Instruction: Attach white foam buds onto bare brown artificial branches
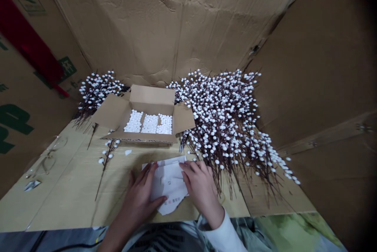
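Note:
A torn-edged white sheet of paper (169, 177), with small printed marks, lies on the table in front of me. My left hand (141, 193) rests on its left side, fingers stretched out and thumb apart. At the upper right edge, my right hand (203, 187) has its fingers bent together and pinches the paper. Just beyond stands an open cardboard box (151, 101) holding small white balls (150, 123) in three sections. Left of the paper lies a single dark stem (103, 169) bearing a few white balls.
A large heap of white-berried stems (220, 114) fills the right side, and a smaller bunch (98, 91) lies behind the box at left. Cardboard walls (141, 28) enclose the table (67, 193). A red strip (32, 44) hangs at left. A small silvery scrap (32, 185) lies near the left edge.

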`<state>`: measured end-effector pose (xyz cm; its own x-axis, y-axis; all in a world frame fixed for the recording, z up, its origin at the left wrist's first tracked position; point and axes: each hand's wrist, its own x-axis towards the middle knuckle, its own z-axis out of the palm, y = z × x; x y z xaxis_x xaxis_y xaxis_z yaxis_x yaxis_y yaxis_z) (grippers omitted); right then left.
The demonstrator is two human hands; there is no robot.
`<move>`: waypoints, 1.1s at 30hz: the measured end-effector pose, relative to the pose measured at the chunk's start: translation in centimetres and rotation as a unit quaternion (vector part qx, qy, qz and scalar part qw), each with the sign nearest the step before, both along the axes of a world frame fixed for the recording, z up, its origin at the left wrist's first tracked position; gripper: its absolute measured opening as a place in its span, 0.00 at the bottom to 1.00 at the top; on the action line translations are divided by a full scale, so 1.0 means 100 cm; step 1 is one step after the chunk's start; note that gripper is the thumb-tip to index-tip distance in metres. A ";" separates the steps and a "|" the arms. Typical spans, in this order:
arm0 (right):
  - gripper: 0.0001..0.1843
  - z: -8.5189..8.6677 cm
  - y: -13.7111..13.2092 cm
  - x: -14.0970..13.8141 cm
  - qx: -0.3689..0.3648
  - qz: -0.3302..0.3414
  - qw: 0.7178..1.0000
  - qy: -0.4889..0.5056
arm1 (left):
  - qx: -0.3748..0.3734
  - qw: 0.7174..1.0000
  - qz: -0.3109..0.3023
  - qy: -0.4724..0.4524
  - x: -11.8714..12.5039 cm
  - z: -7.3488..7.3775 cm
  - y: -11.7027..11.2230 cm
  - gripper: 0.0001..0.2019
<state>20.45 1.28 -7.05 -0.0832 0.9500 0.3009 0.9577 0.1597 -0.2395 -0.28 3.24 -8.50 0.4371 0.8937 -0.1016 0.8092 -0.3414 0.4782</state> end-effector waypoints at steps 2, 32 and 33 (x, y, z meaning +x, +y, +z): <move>0.11 0.000 0.001 0.000 0.002 -0.002 1.000 0.003 | 0.005 1.000 -0.002 -0.004 -0.003 0.000 0.000 0.39; 0.07 -0.003 -0.013 -0.015 -0.034 0.089 0.990 0.101 | 0.062 0.998 -0.028 -0.019 -0.040 -0.015 -0.001 0.41; 0.08 -0.004 -0.012 -0.016 -0.033 0.089 0.991 0.096 | 0.061 0.998 -0.027 -0.017 -0.042 -0.016 -0.001 0.41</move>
